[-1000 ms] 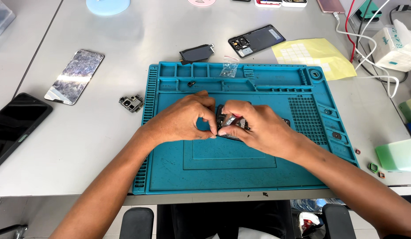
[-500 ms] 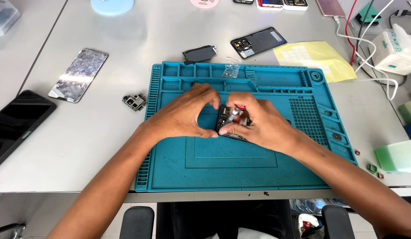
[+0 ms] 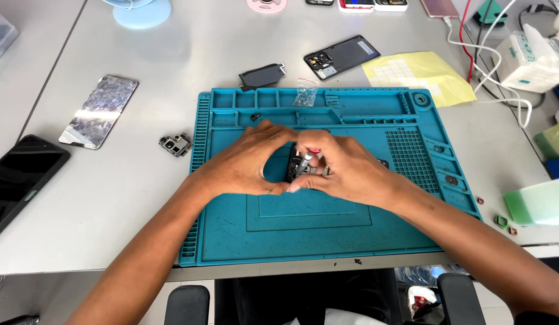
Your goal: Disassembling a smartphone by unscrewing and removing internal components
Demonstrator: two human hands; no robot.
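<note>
A teal work mat (image 3: 327,241) covers the near middle of the grey table (image 3: 141,66), its upper edge split into small trays. A small clear plastic bag (image 3: 305,92) lies across that upper edge, and a dark flat part (image 3: 262,75) sits on the table just beyond it. Farther back lies an opened phone (image 3: 341,56) with its inside showing, beside a yellow sheet (image 3: 419,73). To the left of the mat rests a small camera module (image 3: 176,144), then a cracked glass panel (image 3: 99,110), and a black phone (image 3: 23,177) near the table's left edge. A white box (image 3: 529,60) with cables stands at the far right, and a pale green block (image 3: 537,203) lies off the mat's right side.

Both hands meet over the middle of the mat and hide most of what they work on. The left hand (image 3: 246,162) curls around a small dark device (image 3: 293,164), fingers closed on its left side. The right hand (image 3: 345,168) pinches a thin silver tool (image 3: 306,161), probably a screwdriver, with its tip down on the device. The device sits on the mat between the two thumbs, touching both hands
</note>
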